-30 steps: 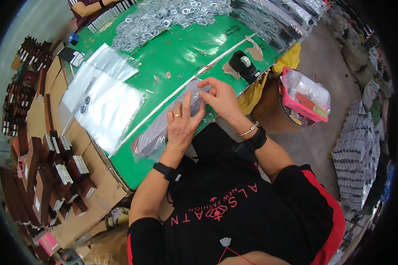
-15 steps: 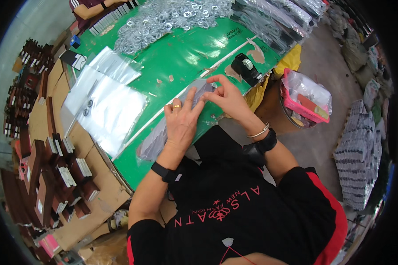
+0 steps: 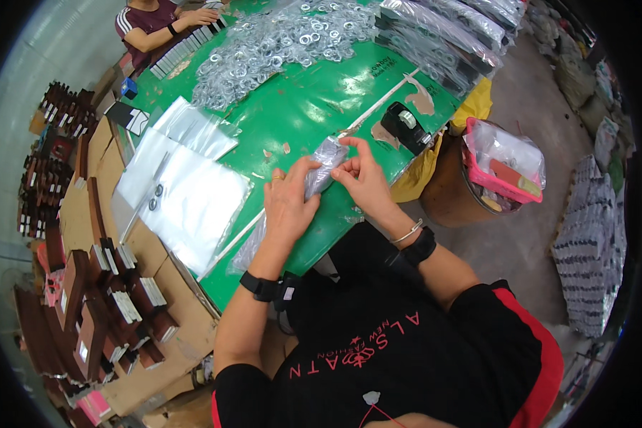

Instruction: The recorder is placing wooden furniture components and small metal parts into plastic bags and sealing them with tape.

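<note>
A person looks down at their own two hands working over a slim, grey package [image 3: 323,165] in shiny clear plastic, which lies slantwise on a green table [image 3: 271,121], its far end towards 1 o'clock and its near end towards 7. The left hand [image 3: 289,203] lies over the package's middle, fingers spread and lightly bent, with the thumb held apart; the far part of the package shows just beyond the forefinger, at 1 o'clock, and the near end comes out beside the wrist, at 7. The right hand [image 3: 367,185] is at 4 o'clock from the far end, forefinger and thumb curved towards it and set apart, the other fingers folded; whether they pinch the plastic, I cannot tell. Around the package: clear plastic bags [image 3: 192,207] lie flat towards 9 o'clock, with two small black rings [image 3: 155,198] on top; a heap of plastic-wrapped rings [image 3: 285,50] spreads at 12; a stack of wrapped packages [image 3: 439,46] sits between 1 and 2; a black tape dispenser [image 3: 405,128] stands at 2; a pink basket [image 3: 504,187] is at 3, off the table; brown pieces with white ends [image 3: 125,303] are piled at 8. At 11, a co-worker's hand [image 3: 201,16] reaches over a row of small blocks [image 3: 182,53].
</note>
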### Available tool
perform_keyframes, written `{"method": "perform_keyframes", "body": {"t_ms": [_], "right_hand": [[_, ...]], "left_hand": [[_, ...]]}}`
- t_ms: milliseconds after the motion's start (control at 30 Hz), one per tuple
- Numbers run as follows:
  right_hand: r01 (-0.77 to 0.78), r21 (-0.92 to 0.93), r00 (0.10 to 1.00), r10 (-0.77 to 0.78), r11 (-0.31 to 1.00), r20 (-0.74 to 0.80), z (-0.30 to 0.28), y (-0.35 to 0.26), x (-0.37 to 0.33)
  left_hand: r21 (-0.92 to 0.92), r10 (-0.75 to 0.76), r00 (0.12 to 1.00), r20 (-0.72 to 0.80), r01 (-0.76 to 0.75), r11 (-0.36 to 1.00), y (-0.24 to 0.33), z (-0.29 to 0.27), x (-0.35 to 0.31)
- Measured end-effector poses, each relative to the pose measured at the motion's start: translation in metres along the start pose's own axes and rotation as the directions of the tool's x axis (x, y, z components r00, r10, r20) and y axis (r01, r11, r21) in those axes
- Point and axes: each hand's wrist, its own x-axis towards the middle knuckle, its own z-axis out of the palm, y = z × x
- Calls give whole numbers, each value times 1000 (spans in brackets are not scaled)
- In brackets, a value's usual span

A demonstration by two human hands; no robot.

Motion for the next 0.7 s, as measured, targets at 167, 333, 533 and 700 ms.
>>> {"method": "perform_keyframes", "body": {"t_ms": [167, 333, 533, 700], "right_hand": [[133, -110, 984, -145, 985, -103, 14, 2, 5], [121, -256, 989, -139, 959, -55, 3, 5, 7], [404, -622, 895, -430, 671, 117, -24, -4, 9], [814, -552, 568, -435, 178, 698, -2, -42, 34]], "left_hand": [[-102, -105, 993, 53, 110, 989, -13, -3, 8], [-150, -78, 997, 24, 81, 985, -19, 2, 8], [-121, -132, 991, 37, 135, 983, -22, -2, 11], [-118, -55, 998, 0, 55, 991, -28, 9, 8]]}}
